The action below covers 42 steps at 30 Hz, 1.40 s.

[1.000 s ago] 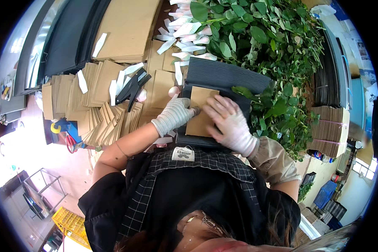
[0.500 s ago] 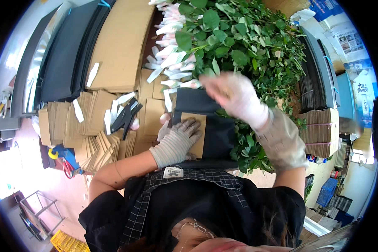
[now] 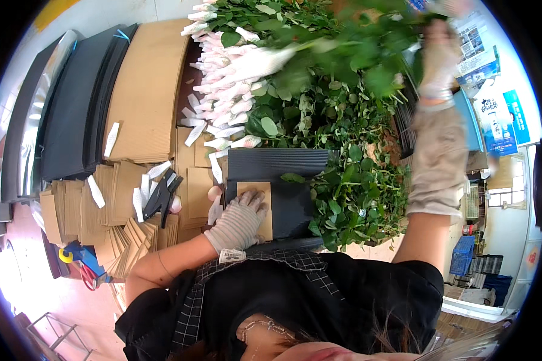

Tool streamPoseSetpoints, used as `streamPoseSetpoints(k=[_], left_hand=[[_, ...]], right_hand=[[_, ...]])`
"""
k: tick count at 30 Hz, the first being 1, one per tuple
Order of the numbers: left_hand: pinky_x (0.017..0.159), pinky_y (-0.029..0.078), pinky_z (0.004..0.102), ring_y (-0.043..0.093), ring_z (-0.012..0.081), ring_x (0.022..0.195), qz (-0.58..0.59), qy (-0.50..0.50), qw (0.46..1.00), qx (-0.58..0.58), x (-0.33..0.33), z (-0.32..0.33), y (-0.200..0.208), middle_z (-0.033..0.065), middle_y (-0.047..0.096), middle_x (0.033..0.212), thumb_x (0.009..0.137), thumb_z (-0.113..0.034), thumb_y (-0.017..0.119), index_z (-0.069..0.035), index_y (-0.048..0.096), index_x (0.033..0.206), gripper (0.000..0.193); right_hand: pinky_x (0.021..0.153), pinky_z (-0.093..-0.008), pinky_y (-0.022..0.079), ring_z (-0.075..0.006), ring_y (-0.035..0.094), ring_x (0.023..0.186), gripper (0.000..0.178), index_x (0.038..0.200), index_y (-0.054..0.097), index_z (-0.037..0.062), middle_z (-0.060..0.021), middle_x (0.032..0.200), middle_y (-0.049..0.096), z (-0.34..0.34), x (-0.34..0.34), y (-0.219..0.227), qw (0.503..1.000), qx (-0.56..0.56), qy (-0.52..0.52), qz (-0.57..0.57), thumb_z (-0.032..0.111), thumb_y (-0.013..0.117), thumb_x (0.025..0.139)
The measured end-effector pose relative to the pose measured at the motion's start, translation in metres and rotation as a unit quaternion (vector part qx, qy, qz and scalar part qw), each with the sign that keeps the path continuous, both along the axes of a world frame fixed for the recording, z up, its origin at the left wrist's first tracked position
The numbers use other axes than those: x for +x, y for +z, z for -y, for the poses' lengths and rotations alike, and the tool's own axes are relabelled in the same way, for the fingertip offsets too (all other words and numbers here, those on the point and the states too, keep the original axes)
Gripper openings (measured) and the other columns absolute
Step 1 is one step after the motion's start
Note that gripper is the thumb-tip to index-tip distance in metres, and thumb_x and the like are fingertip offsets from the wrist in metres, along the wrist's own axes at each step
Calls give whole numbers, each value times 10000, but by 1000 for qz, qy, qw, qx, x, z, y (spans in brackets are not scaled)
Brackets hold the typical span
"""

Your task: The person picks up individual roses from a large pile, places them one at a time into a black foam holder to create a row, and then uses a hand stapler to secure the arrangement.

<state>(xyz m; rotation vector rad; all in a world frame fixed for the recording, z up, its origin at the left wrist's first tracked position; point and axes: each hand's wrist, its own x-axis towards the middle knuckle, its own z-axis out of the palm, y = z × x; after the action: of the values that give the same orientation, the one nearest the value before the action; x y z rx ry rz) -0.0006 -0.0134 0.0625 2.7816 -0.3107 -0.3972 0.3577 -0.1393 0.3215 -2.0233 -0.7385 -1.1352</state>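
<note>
My left hand [image 3: 241, 219], in a striped glove, lies flat with fingers spread on a small brown cardboard piece [image 3: 265, 207]. That piece rests on a black corrugated sheet [image 3: 292, 186] in front of me. Far out at the upper right, my gloved right hand [image 3: 438, 57] is closed around the stem end of a leafy rose [image 3: 367, 51]. The rose is smeared by motion, its white-sleeved head pointing left. Beneath it lies a heap of roses, their heads in white mesh sleeves [image 3: 223, 90] and their green leaves [image 3: 337, 114] spreading right.
At the left stand stacks of black sheets [image 3: 81, 102] and brown cardboard [image 3: 147, 90]. Nearer are small cardboard pieces [image 3: 126, 192], a black stapler [image 3: 161, 195] and loose white sleeves [image 3: 111, 139]. A blue tape dispenser [image 3: 87, 259] sits at the table's left edge.
My right hand has swung up and right and now holds a rose over the heap. My left hand stays on the cardboard piece. The whole view has shifted.
</note>
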Motion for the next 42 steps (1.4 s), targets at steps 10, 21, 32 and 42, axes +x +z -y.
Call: streamPoseSetpoints(k=[10, 21, 32, 42], left_hand=[[1062, 308, 465, 287, 288, 1362, 40, 28, 999, -14, -10, -11, -10, 124, 353, 1444, 661, -476, 753, -57, 488, 1298, 807], [1052, 287, 501, 310, 294, 1345, 53, 21, 998, -30, -9, -7, -6, 131, 402, 1402, 650, -502, 734, -62, 521, 1260, 782], [1051, 251, 557, 348, 298, 1313, 69, 14, 997, -21, -9, -7, -16, 120, 429, 1378, 638, -551, 717, -83, 531, 1241, 785], [1043, 293, 528, 417, 307, 1263, 40, -13, 996, -82, -9, -33, 13, 133, 488, 1326, 713, -517, 677, -83, 591, 1175, 639]], right_hand=[[811, -380, 515, -307, 614, 930, 279, 1050, 617, 109, -118, 1003, 642, -98, -78, -144, 792, -553, 251, -61, 168, 614, 777], [1003, -442, 396, -309, 496, 1184, 501, 1250, 521, 112, -135, 1242, 549, -31, -69, -196, 848, -499, 158, -86, 269, 648, 792], [905, -416, 446, -289, 584, 978, 682, 1270, 468, 79, -119, 980, 634, -89, -76, -254, 637, -751, 158, -64, 249, 747, 671], [829, -323, 484, -166, 553, 1012, 380, 1237, 526, 49, -83, 1233, 527, -45, -58, -109, 671, 224, 429, -562, 160, 500, 874]])
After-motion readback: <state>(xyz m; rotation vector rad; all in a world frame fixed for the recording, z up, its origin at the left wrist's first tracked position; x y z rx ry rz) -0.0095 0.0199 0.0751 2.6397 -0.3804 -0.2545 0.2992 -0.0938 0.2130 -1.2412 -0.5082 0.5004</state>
